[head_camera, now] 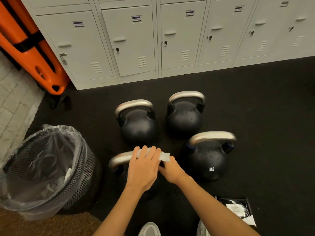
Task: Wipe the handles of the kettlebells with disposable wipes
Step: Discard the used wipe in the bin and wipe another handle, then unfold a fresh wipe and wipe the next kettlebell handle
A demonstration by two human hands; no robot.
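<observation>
Several black kettlebells with steel handles stand on the dark floor mat. The nearest one [119,161] is mostly hidden under my hands; only the left end of its handle shows. A white wipe [165,157] is wrapped over that handle. My left hand [143,167] lies over the handle top, fingers curled round the wipe. My right hand [171,170] grips the wipe's right end at the handle's right side. The other kettlebells [139,130], [185,120] and the one marked 12KG [207,160] stand untouched.
A mesh waste bin [81,167] with a clear liner and crumpled wipes inside stands to the left. A black wipes packet [237,210] lies on the mat at lower right. Grey lockers [136,48] line the back, with an orange board [34,53] leaning at the left.
</observation>
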